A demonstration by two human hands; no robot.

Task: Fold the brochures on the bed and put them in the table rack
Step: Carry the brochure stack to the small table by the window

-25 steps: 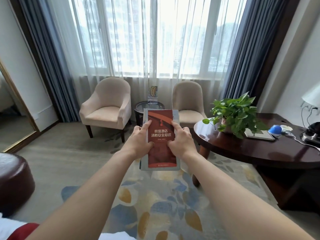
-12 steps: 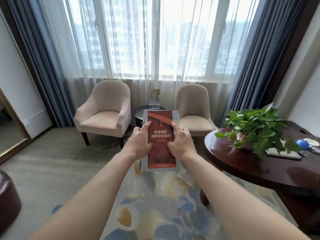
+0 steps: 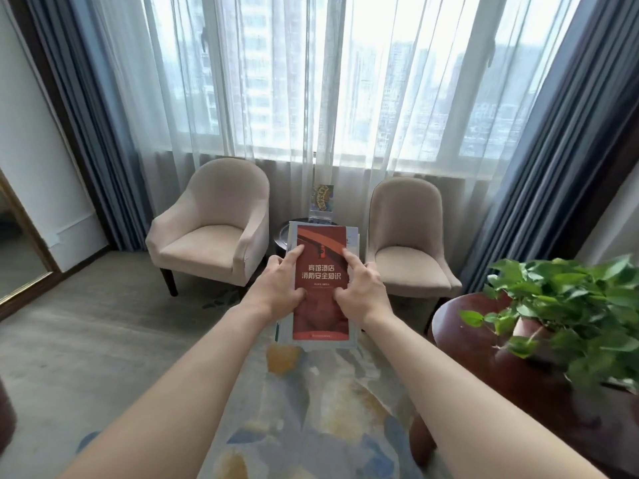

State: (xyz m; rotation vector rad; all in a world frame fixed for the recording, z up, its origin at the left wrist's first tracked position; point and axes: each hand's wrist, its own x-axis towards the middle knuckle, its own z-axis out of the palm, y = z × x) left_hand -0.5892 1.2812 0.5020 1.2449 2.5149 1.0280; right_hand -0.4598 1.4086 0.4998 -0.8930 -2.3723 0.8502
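Gripping one stack of folded brochures [image 3: 320,288], two hands: left hand [image 3: 280,288], right hand [image 3: 359,293], two armchairs beyond.

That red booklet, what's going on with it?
A person holds a stack of folded brochures, red one on top, with the left hand and right hand on its two sides. Straight ahead, between two beige armchairs, a small round table carries a clear rack with one leaflet in it. The stack is not in the rack yet.

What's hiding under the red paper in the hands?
Under the red brochure, pale edges of more brochures stick out at the top, right and bottom. Their covers are hidden, so how many there are can't be told.
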